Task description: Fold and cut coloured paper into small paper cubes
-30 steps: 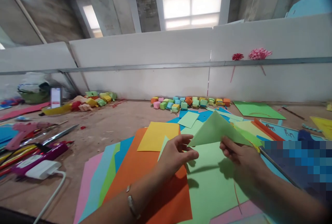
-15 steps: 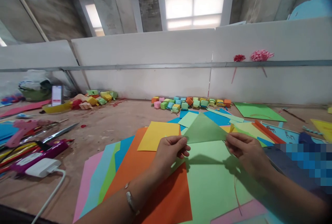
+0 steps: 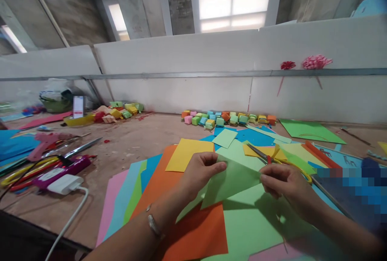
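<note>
A piece of light green paper (image 3: 231, 180) is stretched between my two hands, above the stacked sheets. My left hand (image 3: 203, 171) pinches its upper left edge between thumb and fingers. At the paper's right corner, my right hand (image 3: 281, 182) has its fingertips closed on it. One corner of the paper hangs down toward the lower left. Below lie a large light green sheet (image 3: 254, 220) and an orange sheet (image 3: 205, 232). A small yellow sheet (image 3: 187, 152) rests just beyond my left hand. Scissors (image 3: 257, 151) with yellow handles lie behind my right hand, which partly covers them.
Small colourful paper cubes (image 3: 220, 121) line the back by the white partition (image 3: 175, 91). On the left are a pink glue gun (image 3: 44, 144), a purple power strip (image 3: 65, 170) with a white charger (image 3: 65, 185), and a phone (image 3: 78, 107). A green sheet (image 3: 311, 130) lies back right.
The green paper has gone from a triangle pointing up to a shape with a corner hanging down. Scissors now show behind it. The whole view has shifted slightly, with things appearing further right.
</note>
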`<state>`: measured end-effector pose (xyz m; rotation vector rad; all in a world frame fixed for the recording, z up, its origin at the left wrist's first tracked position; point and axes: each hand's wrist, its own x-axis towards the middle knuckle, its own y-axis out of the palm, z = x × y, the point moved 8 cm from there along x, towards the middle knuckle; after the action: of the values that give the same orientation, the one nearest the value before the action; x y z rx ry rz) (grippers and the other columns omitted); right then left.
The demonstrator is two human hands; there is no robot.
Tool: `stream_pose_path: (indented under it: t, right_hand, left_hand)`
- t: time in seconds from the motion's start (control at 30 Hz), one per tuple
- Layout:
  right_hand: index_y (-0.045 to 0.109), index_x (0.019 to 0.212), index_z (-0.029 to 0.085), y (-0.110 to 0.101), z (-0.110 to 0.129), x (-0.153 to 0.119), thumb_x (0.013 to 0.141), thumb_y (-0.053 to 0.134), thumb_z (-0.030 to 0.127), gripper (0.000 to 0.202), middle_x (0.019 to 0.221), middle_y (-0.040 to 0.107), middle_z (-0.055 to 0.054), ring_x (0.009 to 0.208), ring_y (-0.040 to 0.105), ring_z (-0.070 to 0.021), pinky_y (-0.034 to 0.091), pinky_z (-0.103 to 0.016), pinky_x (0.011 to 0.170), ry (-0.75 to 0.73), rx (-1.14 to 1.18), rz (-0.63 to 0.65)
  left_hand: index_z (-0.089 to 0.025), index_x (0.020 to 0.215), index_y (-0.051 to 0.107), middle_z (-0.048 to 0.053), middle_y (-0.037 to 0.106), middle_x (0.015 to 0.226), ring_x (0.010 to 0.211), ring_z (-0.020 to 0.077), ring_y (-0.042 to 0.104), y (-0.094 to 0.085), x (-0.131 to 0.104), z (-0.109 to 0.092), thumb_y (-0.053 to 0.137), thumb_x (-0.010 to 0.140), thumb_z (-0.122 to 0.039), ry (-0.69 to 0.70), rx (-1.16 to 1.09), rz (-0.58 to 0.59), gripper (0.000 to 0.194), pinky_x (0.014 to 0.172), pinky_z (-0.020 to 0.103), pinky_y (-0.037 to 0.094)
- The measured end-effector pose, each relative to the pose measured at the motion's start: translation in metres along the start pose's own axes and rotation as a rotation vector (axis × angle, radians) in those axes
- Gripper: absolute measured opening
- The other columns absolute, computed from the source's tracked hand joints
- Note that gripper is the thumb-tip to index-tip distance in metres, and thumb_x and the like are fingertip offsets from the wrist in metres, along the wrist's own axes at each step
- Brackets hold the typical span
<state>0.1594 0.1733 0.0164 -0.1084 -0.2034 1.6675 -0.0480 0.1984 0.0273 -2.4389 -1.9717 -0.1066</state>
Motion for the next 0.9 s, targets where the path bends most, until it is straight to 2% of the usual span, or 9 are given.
stream_pose_path:
  t: [0.13, 0.23, 0.37, 0.43, 0.5, 0.57, 0.67, 0.77, 0.9]
  right_hand:
    - [0.064, 0.067, 0.017, 0.008, 0.003, -0.003, 0.070, 0.067, 0.040, 0.023, 0.050, 0.051, 0.004, 0.048, 0.042, -0.0091, 0.030, -0.023, 0.047, 0.013, -0.140, 0.032]
    - [0.062, 0.065, 0.018, 0.008, 0.000, 0.002, 0.075, 0.062, 0.047, 0.031, 0.050, 0.051, 0.003, 0.046, 0.043, -0.0100, 0.031, -0.023, 0.046, 0.015, -0.234, 0.102]
    - [0.059, 0.066, 0.020, -0.024, 0.005, 0.018, 0.085, 0.041, 0.061, 0.049, 0.048, 0.051, 0.001, 0.043, 0.042, -0.0124, 0.031, -0.026, 0.046, -0.042, -0.526, 0.027]
    - [0.056, 0.063, 0.021, -0.040, 0.013, 0.024, 0.088, 0.042, 0.050, 0.041, 0.055, 0.055, -0.002, 0.051, 0.049, -0.0156, 0.030, -0.027, 0.051, -0.108, -0.890, 0.009]
    - [0.056, 0.064, 0.021, -0.053, 0.005, 0.028, 0.088, 0.045, 0.036, 0.030, 0.065, 0.061, -0.005, 0.060, 0.055, -0.0194, 0.027, -0.028, 0.051, -0.019, -1.243, 0.053]
    - [0.059, 0.070, 0.021, -0.060, -0.005, 0.028, 0.086, 0.047, 0.025, 0.021, 0.074, 0.063, -0.007, 0.065, 0.058, -0.0216, 0.025, -0.028, 0.051, 0.068, -1.428, 0.120]
    - [0.061, 0.076, 0.020, -0.059, -0.014, 0.027, 0.086, 0.046, 0.019, 0.018, 0.080, 0.063, -0.009, 0.068, 0.059, -0.0223, 0.026, -0.029, 0.053, 0.064, -1.481, 0.156]
    - [0.062, 0.080, 0.021, -0.059, -0.018, 0.029, 0.088, 0.046, 0.024, 0.018, 0.085, 0.060, -0.009, 0.071, 0.059, -0.0227, 0.028, -0.029, 0.054, 0.024, -1.470, 0.147]
    - [0.063, 0.088, 0.022, -0.070, -0.022, 0.034, 0.085, 0.051, 0.027, 0.014, 0.083, 0.063, -0.008, 0.072, 0.062, -0.0245, 0.031, -0.028, 0.053, 0.082, -1.399, 0.142]
  left_hand:
    - [-0.013, 0.068, 0.069, -0.001, 0.058, 0.061, 0.058, 0.0101, 0.046, -0.004, 0.000, 0.008, 0.083, 0.056, -0.044, -0.037, -0.022, -0.072, 0.036, 0.055, 0.023, 0.035]
    - [-0.013, 0.069, 0.068, -0.001, 0.058, 0.062, 0.058, 0.0107, 0.047, -0.005, -0.001, 0.012, 0.081, 0.057, -0.046, -0.073, -0.022, -0.088, 0.037, 0.055, 0.023, 0.036]
    - [-0.014, 0.068, 0.066, -0.002, 0.055, 0.059, 0.055, 0.0094, 0.045, -0.007, -0.001, 0.010, 0.080, 0.058, -0.048, -0.069, -0.023, -0.113, 0.038, 0.052, 0.022, 0.034]
    - [-0.014, 0.068, 0.066, -0.003, 0.056, 0.059, 0.055, 0.0092, 0.046, -0.006, -0.002, 0.009, 0.081, 0.057, -0.048, -0.077, -0.039, -0.115, 0.039, 0.052, 0.022, 0.035]
    - [-0.014, 0.068, 0.066, -0.002, 0.056, 0.059, 0.055, 0.0093, 0.046, -0.005, -0.003, 0.010, 0.082, 0.056, -0.049, -0.095, -0.052, -0.109, 0.040, 0.052, 0.022, 0.036]
    - [-0.014, 0.068, 0.066, -0.002, 0.056, 0.059, 0.054, 0.0091, 0.046, -0.003, -0.004, 0.011, 0.083, 0.055, -0.049, -0.115, -0.066, -0.097, 0.041, 0.051, 0.021, 0.035]
    - [-0.015, 0.068, 0.065, -0.003, 0.056, 0.058, 0.053, 0.0087, 0.047, -0.002, -0.005, 0.011, 0.084, 0.055, -0.049, -0.123, -0.099, -0.080, 0.041, 0.050, 0.021, 0.035]
    - [-0.015, 0.068, 0.064, -0.002, 0.056, 0.059, 0.053, 0.0089, 0.048, -0.001, -0.006, 0.011, 0.083, 0.058, -0.048, -0.122, -0.114, -0.066, 0.040, 0.050, 0.021, 0.036]
    - [-0.015, 0.071, 0.064, -0.001, 0.057, 0.061, 0.054, 0.0096, 0.049, 0.000, -0.006, 0.013, 0.083, 0.059, -0.047, -0.131, -0.116, -0.057, 0.039, 0.052, 0.022, 0.038]
